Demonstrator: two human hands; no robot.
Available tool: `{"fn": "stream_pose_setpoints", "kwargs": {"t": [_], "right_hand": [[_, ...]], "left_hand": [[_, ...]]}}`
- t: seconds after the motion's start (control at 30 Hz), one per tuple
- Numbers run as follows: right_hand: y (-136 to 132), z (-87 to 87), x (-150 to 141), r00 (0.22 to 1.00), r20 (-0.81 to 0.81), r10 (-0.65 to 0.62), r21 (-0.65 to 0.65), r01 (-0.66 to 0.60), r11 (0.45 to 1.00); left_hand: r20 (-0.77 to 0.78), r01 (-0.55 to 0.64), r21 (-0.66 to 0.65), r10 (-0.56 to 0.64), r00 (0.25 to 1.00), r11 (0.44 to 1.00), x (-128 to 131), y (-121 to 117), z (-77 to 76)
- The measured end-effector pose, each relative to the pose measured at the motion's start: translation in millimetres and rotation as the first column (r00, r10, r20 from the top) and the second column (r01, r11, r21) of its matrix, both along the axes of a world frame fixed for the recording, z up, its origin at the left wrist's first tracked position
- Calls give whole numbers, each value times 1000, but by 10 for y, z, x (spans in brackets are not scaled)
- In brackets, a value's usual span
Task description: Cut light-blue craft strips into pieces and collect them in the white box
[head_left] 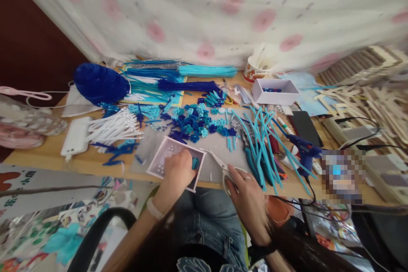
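Box (200, 170) of pearly beads (161, 168) and teal pieces (194, 162) at the table's (105, 170) front edge, left hand (178, 165) reaching in.
Whether the left fingers pinch anything, I cannot tell; the right hand (248, 187) grips scissors (219, 162), blades parted beside the box's corner. A press of the left wrist on the near wall could tip the box and spill beads lapward; a rightward nudge could knock it against the blades. Blue flowers (200, 125) crowd behind, turquoise stems (261, 148) to the right.
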State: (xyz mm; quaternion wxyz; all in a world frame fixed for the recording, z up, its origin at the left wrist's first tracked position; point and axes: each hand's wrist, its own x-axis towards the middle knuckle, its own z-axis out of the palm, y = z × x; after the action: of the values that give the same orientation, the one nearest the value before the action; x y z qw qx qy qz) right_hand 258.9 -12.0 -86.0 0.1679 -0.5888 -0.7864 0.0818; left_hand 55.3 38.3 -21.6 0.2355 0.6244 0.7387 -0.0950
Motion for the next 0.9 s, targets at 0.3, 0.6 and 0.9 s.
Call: {"fn": "stream_pose_setpoints", "kwargs": {"t": [0.3,0.6,0.9], "right_hand": [[19,170,-54,997,16,78,-136,-76,988],[171,283,-87,999,12,34,-188,-31,982],[218,509,-138,933,-357,-50,-46,36,998]], "left_hand": [[374,-70,9,62,925,997,-354,36,-62],[712,-263,-45,216,669,964,-559,61,82],[845,-386,-57,251,472,921,-641,67,181]]}}
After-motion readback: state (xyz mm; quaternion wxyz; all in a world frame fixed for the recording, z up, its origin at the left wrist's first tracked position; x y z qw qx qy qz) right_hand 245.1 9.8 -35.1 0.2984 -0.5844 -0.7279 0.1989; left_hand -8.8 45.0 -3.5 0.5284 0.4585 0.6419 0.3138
